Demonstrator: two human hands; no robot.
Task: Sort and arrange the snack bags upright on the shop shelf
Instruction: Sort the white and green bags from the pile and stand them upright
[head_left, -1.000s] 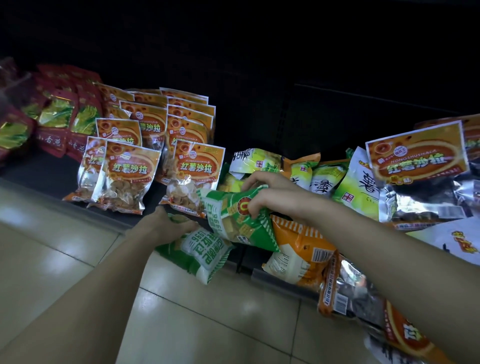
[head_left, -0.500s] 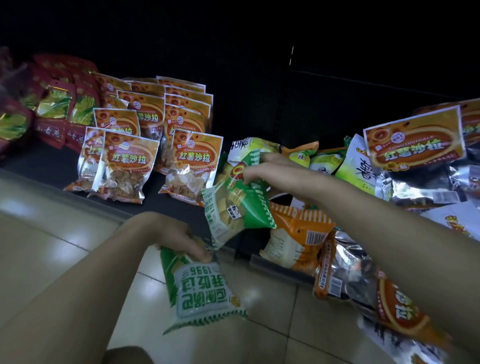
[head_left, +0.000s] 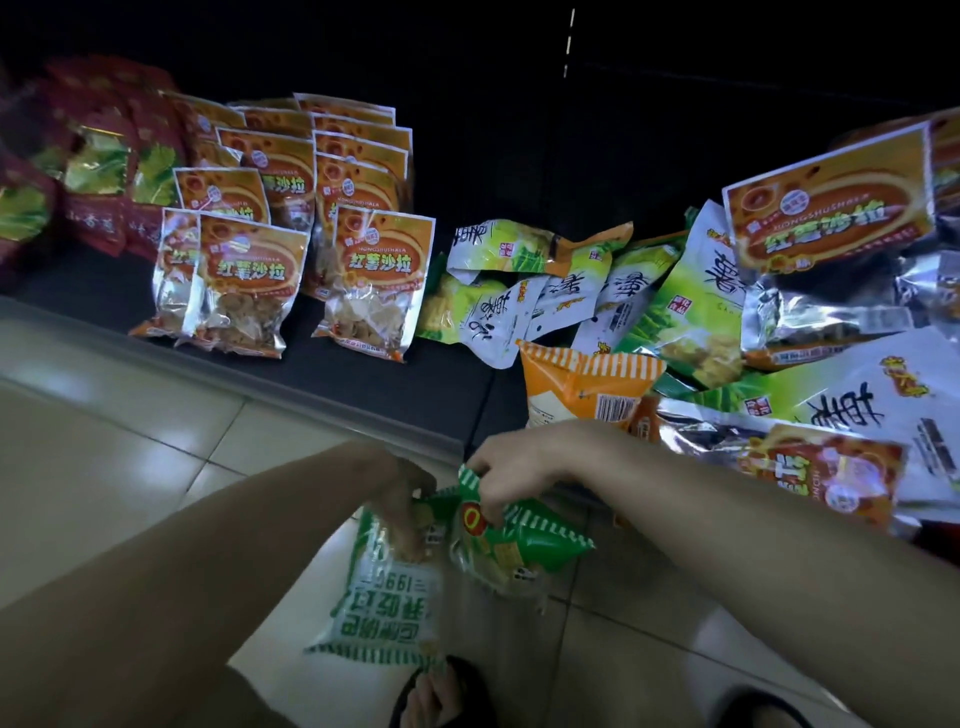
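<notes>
My left hand (head_left: 402, 493) grips the top of a green-and-white snack bag (head_left: 387, 605) that hangs down over the floor. My right hand (head_left: 511, 467) pinches a second green bag with a red logo (head_left: 524, 540) right beside it; the two bags touch. Both hands are below the front edge of the dark shelf (head_left: 363, 374). On the shelf, orange bags (head_left: 249, 280) stand upright in rows at the left. A heap of yellow-green and white bags (head_left: 561, 291) and one orange striped bag (head_left: 582, 384) lies flat in the middle.
Dark red bags (head_left: 98, 171) stand at the shelf's far left. More orange and silver bags (head_left: 826, 202) are piled at the right, some overhanging the edge. Below is a tiled floor (head_left: 104, 441), with my sandalled foot (head_left: 441, 696) under the hanging bag.
Both hands have come down off the shelf toward me, each carrying its green bag. The right hand's bag now sits against the left hand's bag below the shelf edge.
</notes>
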